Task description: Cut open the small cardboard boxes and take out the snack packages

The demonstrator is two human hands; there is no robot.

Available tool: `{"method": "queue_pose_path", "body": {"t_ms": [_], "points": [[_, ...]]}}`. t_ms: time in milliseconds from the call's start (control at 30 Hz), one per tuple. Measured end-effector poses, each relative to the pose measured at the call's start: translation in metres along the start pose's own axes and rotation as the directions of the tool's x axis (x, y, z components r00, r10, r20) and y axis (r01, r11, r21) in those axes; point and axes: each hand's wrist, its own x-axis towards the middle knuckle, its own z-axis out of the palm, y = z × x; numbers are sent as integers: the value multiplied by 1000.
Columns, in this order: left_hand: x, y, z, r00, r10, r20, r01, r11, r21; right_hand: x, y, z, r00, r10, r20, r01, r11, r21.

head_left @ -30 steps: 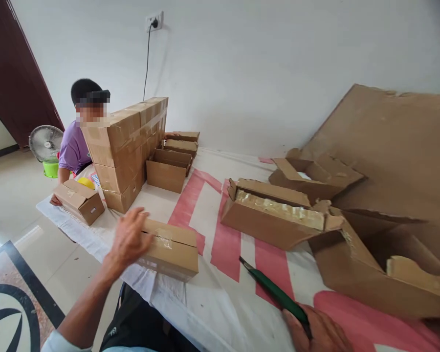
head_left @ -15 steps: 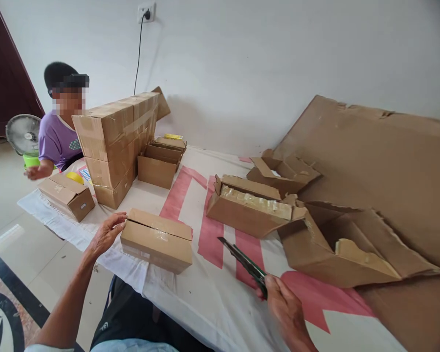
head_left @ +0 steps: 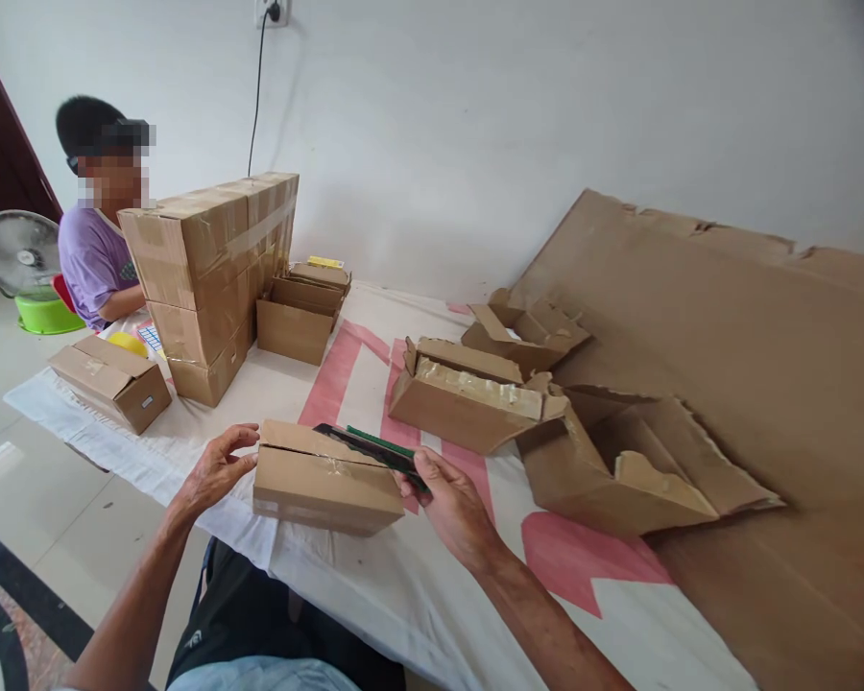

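Observation:
A closed cardboard box point(head_left: 324, 485) with tape along its top seam lies in front of me near the table's front edge. At its left end is my left hand point(head_left: 220, 467), thumb and fingers apart, the fingertips right by the box's edge; whether they touch it I cannot tell. My right hand point(head_left: 450, 499) is shut on a utility knife point(head_left: 378, 449) with a dark green handle. The knife's blade points left and lies over the box's top; contact with the tape cannot be made out.
Torn-open boxes point(head_left: 619, 470) lie to the right, before a large cardboard sheet point(head_left: 727, 317) against the wall. Stacked taped boxes point(head_left: 216, 278) stand at the left, with open boxes point(head_left: 295, 331) beside them. Another box point(head_left: 111, 384) sits far left. A person point(head_left: 101, 259) sits behind the stack.
My right hand has brought the utility knife left, over the box. My left hand stays by the box's left end. The view has shifted, and the other person's hand has gone behind the stack.

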Motion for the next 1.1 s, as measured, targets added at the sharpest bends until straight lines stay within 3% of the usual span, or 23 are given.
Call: {"method": "queue_pose_path", "body": {"t_ms": [133,367,500,600,767,1100], "points": [[-4,5,9,1000,5,-14,-7,991,-132,2,6,1,1000,-4,-18,4,1000,-16],[-6,16,19,997,-31,-77,19,989,-150,5,4,-6,991,-123,60,131,979,-157],[-8,14,19,997,-37,-71,30,995,-100,9,-15,-12,972,-198,128,229,921,-316],[-9,8,16,998,-35,-44,32,998,-62,10,-39,-14,948,-245,202,313,830,-461],[-8,2,12,1000,-10,-8,10,999,-39,13,-74,-6,911,-245,333,400,725,-561],[-8,8,13,1000,-1,-3,1,999,-53,16,-91,6,857,-249,451,499,616,-609]]}}
